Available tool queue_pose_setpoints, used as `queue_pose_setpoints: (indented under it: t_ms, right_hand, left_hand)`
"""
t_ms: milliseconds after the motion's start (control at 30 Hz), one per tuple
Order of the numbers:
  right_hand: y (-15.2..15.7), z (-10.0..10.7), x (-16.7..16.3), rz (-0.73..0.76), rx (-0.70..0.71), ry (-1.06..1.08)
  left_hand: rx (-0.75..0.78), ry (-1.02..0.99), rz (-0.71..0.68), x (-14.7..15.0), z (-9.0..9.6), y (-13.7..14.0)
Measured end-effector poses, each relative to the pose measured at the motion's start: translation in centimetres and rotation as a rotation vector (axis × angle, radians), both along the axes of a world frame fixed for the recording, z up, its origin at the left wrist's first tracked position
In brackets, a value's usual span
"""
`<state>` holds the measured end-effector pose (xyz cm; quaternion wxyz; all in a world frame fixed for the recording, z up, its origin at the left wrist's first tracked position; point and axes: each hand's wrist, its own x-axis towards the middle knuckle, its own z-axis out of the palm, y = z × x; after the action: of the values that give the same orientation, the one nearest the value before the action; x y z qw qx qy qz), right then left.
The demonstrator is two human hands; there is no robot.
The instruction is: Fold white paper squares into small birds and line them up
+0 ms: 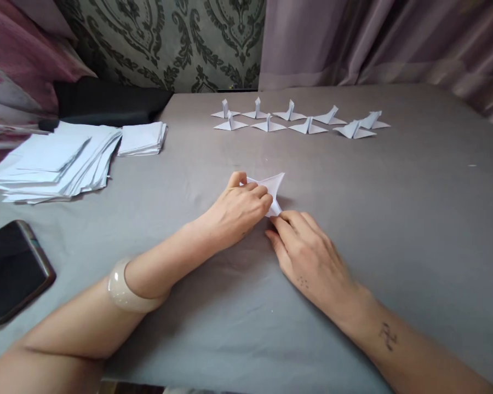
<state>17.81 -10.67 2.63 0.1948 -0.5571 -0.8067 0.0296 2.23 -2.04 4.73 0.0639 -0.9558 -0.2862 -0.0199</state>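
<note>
Both hands are closed on one folded white paper bird (273, 183) near the middle of the table. My left hand (242, 210) wraps its curled fingers over the left part, hiding much of the paper. A pale bangle circles that forearm. With thumb and fingertips, my right hand (306, 241) pinches the lower right tip of the paper. One pointed corner sticks up and to the right, free of the fingers. Beyond the hands, several finished-looking paper cranes (268, 125) stand in two rows with wings spread.
At the left lies a stack of white paper sheets (61, 158), with a smaller pile of paper squares (142, 138) beside it. A dark phone (16, 271) rests at the left edge. Black cloth (110, 101) lies behind the paper; curtains (332, 44) hang behind the grey-covered table (414, 230).
</note>
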Motion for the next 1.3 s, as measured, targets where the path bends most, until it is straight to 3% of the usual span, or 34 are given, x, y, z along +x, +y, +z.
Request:
queue_pose_setpoints:
  t_ms: [133, 400, 600, 800, 1033, 1300]
  right_hand:
    - [-0.3, 0.1, -0.7, -0.03, -0.023, -0.093]
    - [0.1, 0.2, -1.0, -0.01, -0.074, -0.157]
    - [0.5, 0.4, -1.2, 0.001, -0.067, -0.217]
    - [1.0, 0.4, -1.6, -0.012, -0.053, -0.23]
    - [-0.2, 1.0, -1.2, -0.04, -0.04, -0.253]
    - [-0.1, 0.1, 0.7, -0.086, 0.162, -0.122]
  left_hand:
    - [0.025, -0.055, 0.088, 0.0, -0.1, 0.0]
    - [-0.105, -0.006, 0.224, -0.4, 1.3, 0.1]
    - [-0.066, -0.054, 0.198, -1.0, 1.0, 0.3]
    - [-0.123, -0.009, 0.246, -0.5, 1.1, 0.0]
    - [-0.073, -0.071, 0.181, -0.9, 1.0, -0.5]
    - [0.029, -0.164, 0.148, -2.4, -0.3, -1.9]
